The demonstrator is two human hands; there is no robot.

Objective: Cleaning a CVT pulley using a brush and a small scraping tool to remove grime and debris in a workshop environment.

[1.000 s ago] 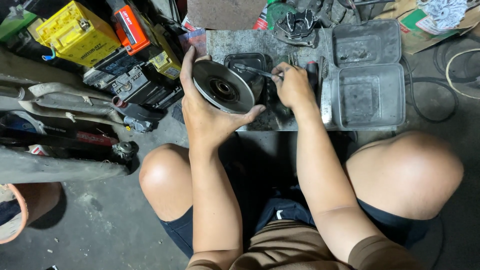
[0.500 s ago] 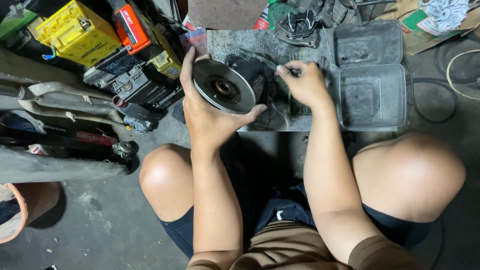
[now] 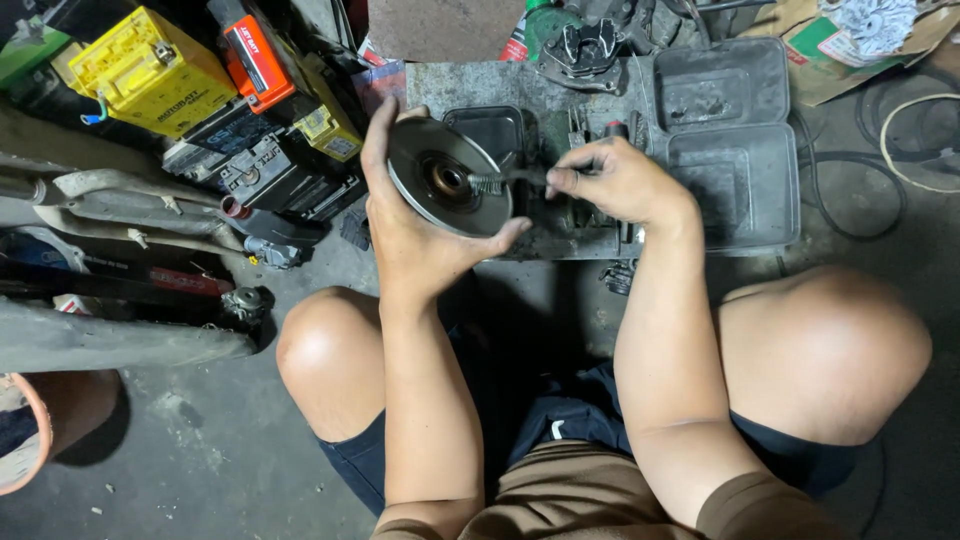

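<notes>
- While I watch from the head camera, the metal disc (image 3: pixel 448 178) sits tilted in my left hand (image 3: pixel 410 225), above the near edge of the grey slab (image 3: pixel 520 85).
- My left fingers curl behind the disc's far rim and the thumb presses its near rim, so it is clamped by the edges.
- My right hand (image 3: pixel 615 185) pinches a thin brush (image 3: pixel 500 181) between thumb and fingertips; its bristled tip touches the disc's hub.
- Just right of that hand lies an open grey case (image 3: pixel 735 140).
- Left of the disc stand a yellow battery (image 3: pixel 150 70) and an orange one (image 3: pixel 258 60).
- My bare knees frame the floor below.
</notes>
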